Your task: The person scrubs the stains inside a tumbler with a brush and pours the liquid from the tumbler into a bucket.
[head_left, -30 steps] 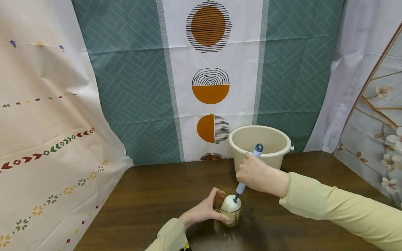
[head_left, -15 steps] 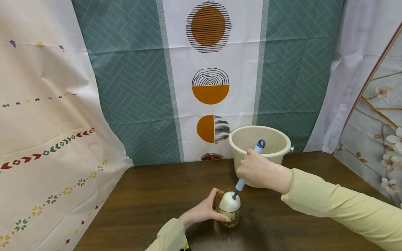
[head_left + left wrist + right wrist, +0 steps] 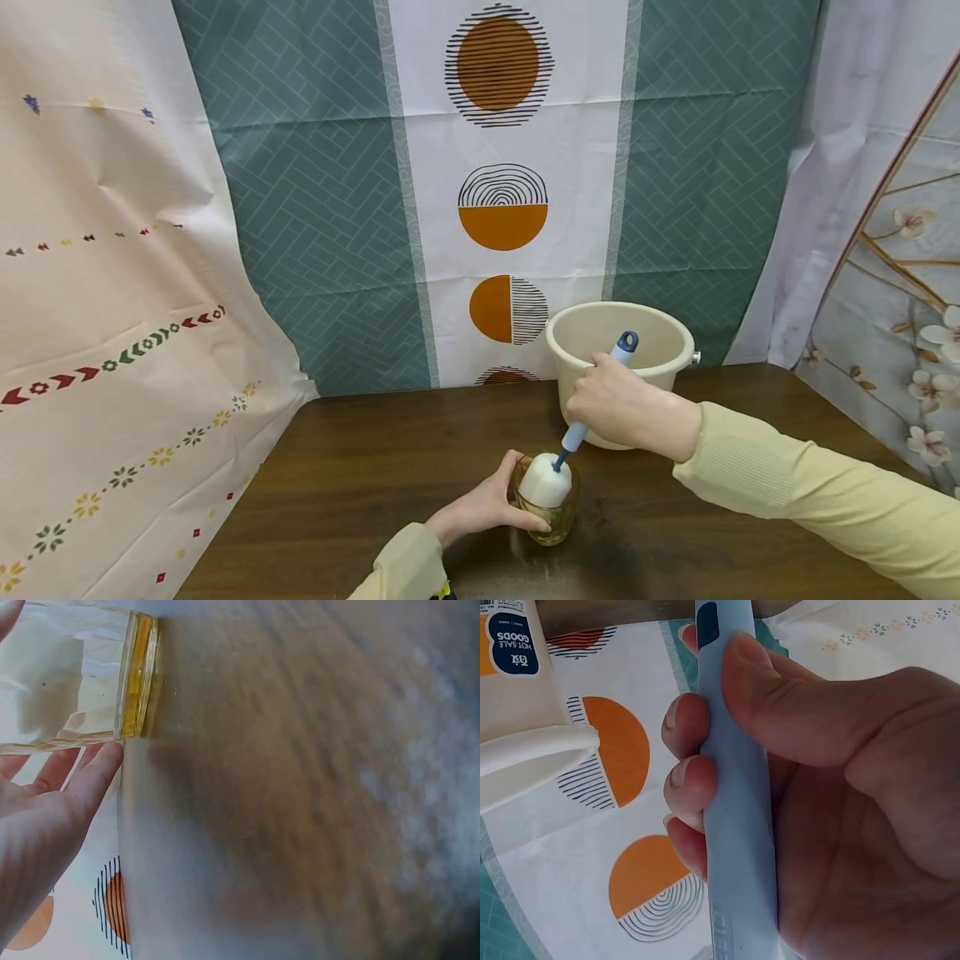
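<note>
An amber glass [image 3: 553,527] stands on the brown table, with its base and ribbed wall also visible in the left wrist view. My left hand [image 3: 491,502] grips its side, thumb in front and fingers behind. Inside the glass sits the white sponge head [image 3: 545,482] of a bottle brush, leaning to the left. Its light blue handle [image 3: 739,795] slants up to the right and ends in a dark blue hanging loop [image 3: 627,340]. My right hand [image 3: 626,406] holds this handle, fingers curled round it and thumb lying along it. The sponge's lower part shows only through the glass.
Just behind my right hand stands a cream bucket [image 3: 573,379], with a label [image 3: 514,641] seen in the right wrist view. The brown table [image 3: 375,467] runs back to a patterned curtain [image 3: 322,208]. Printed cloths hang at both sides.
My right hand has moved slightly up and to the right. The brush's sponge head has risen a little in the glass and tilted left. My left hand and the glass stay almost still.
</note>
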